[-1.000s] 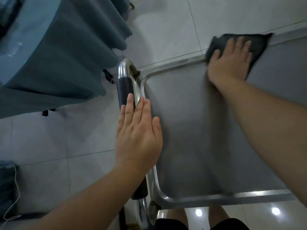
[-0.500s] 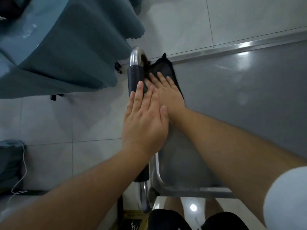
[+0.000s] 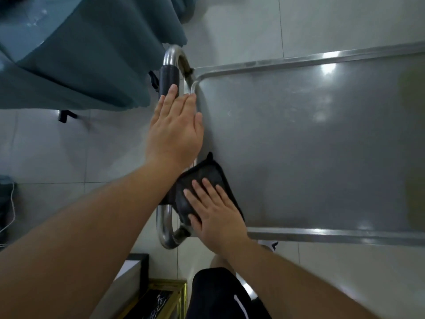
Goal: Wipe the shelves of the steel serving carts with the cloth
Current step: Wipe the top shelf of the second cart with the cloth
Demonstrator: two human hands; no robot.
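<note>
The steel serving cart's top shelf [image 3: 310, 146] fills the right of the head view, grey and reflective with a raised rim. A dark cloth [image 3: 204, 178] lies at the shelf's near left corner. My right hand [image 3: 216, 215] presses flat on the cloth, fingers straight. My left hand [image 3: 174, 130] rests flat with straight fingers on the cart's handle [image 3: 169, 77], a steel bar with a black grip along the shelf's left edge. Part of the cloth is hidden under my right hand.
A table draped in teal cloth [image 3: 80, 54] stands close at the upper left, beside the handle. Pale floor tiles [image 3: 230, 24] surround the cart. A gold-framed dark object [image 3: 158, 298] sits by my legs at the bottom.
My right hand has slid the cloth from the shelf's far edge to the far left corner, then down the left side to the near left corner. My left hand stays on the handle.
</note>
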